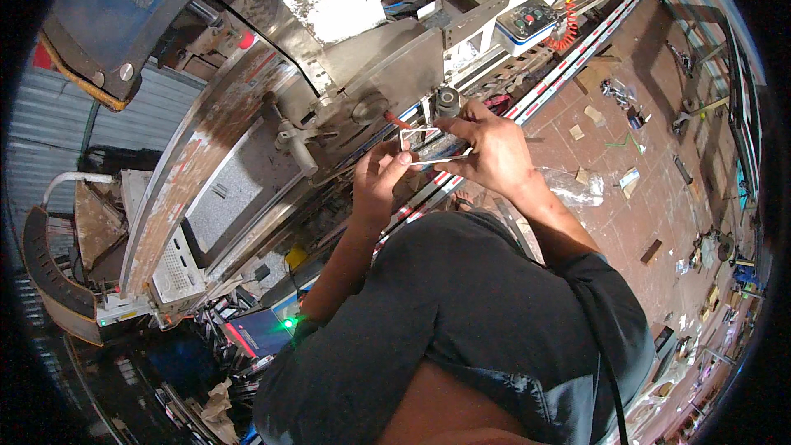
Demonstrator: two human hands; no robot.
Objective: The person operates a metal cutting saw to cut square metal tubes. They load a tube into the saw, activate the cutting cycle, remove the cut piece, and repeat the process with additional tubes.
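Note:
In front of my body, both hands hold a thin, light-coloured angled strip (438, 160), perhaps a cut profile; its exact kind is unclear. Its edges form an open, frame-like shape between the hands. My left hand (377, 180) is closed, with thumb and fingers pinching one end. At the other end, my right hand (501, 150) has its fingers bent and closed on the piece; part of it is hidden behind them. Close beyond lies a slim red-orange item (395, 120), near a round metal knob (371, 109) on a machine. I cannot tell whether it touches the strip.
The large machine has a metal plate (412, 66), a clamp (292, 142) and a control box (527, 21) with a coiled red cable (565, 33). A curved, worn guard (189, 156) stands left. Scraps and plastic litter the tiled floor (610, 222) at right.

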